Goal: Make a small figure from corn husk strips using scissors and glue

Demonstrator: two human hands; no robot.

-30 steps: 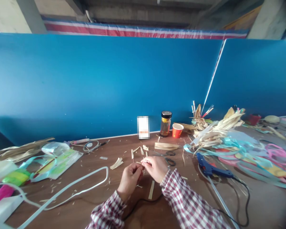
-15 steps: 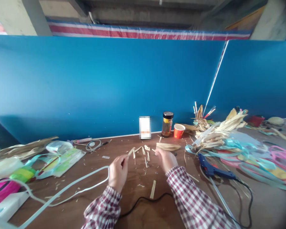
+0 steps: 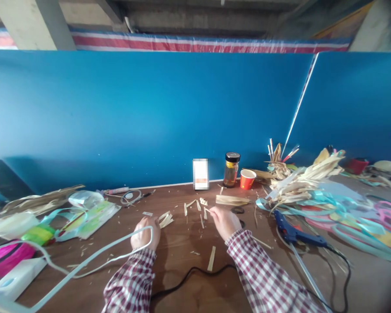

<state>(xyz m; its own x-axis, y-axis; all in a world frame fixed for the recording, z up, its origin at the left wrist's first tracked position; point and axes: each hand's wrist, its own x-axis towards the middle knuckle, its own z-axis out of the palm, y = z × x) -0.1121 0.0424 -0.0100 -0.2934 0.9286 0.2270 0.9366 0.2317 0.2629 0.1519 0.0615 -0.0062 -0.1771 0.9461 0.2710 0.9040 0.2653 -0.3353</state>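
My left hand is low over the table at left of centre, its fingers curled and partly hidden behind its back. Pale dried husk strips fan out from its fingertips. My right hand is closed in a pinch on a thin husk strip, whose end sticks out to the left. Between the hands lie several short husk pieces and tiny scraps. A broader husk leaf lies just beyond my right hand, and a flat husk strip lies nearer me.
A lidded jar and a red paper cup stand by the blue partition. On the right are a blue glue gun and a husk heap. A pale tube loop crosses before my left hand; a black cord runs between my forearms.
My left hand has moved left and nearer me, away from the middle scraps. The fanned strips beside its fingers now show. My right hand stays near its place, still pinching the thin strip.
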